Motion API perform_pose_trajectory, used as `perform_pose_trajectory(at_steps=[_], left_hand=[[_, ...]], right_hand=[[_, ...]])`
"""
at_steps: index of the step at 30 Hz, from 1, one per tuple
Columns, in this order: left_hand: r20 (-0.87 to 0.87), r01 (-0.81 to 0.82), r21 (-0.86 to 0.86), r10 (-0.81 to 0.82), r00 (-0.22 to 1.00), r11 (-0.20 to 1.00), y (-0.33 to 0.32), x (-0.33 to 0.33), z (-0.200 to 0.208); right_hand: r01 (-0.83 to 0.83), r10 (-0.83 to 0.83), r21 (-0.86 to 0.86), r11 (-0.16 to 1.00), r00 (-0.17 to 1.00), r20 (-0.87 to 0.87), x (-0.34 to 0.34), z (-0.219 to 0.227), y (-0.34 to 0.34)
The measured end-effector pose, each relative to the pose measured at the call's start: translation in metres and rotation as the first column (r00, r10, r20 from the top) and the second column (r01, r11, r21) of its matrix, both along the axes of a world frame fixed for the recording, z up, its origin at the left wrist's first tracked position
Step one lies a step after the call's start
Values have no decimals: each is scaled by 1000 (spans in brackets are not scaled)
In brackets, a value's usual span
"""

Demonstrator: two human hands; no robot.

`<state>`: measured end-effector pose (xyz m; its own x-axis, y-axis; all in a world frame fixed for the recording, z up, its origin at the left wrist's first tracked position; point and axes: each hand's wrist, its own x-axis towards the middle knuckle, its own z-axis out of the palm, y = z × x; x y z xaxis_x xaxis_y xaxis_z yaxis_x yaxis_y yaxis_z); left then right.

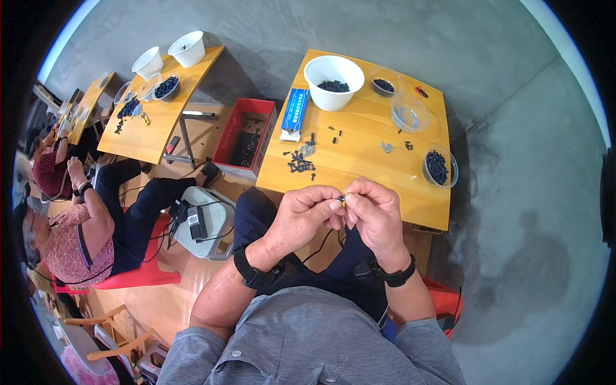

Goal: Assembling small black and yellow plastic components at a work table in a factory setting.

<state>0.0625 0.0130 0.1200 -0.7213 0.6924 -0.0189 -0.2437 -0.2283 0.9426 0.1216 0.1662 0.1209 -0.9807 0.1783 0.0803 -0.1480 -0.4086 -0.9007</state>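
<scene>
My left hand [300, 217] and my right hand [377, 215] meet just off the near edge of the table, thumbs and forefingers pinched together. Between the fingertips is a small black part [341, 199] with a bit of yellow beside it; fingers hide most of it. On the table [359, 170] beyond my left hand lies a loose heap of small black parts [300, 162] mixed with grey pieces. Farther right are small grey metal pieces [386, 147] and a few black parts [409, 145]. A clear bowl of black parts [437, 168] stands at the right edge.
A white bucket [327, 96], a blue box [294, 114], two more clear bowls [409, 114] and a red-and-black tool [421, 92] stand or lie farther back. Left of the table is a red bin [239, 115] holding black parts. A seated person [83, 237] is at the left, near another table [144, 138].
</scene>
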Motion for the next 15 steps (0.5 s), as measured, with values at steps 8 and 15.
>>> perform_pose_trajectory(at_steps=[8, 15], left_hand=[[-26, 14, 13, -14, 1000, 1000, -1, 0, 2], [-7, 18, -14, -18, 1000, 1000, -2, -1, 4]], right_hand=[[10, -10, -9, 1000, 1000, 6, 0, -2, -3], [4, -3, -28, 1000, 1000, 16, 0, -2, -1]])
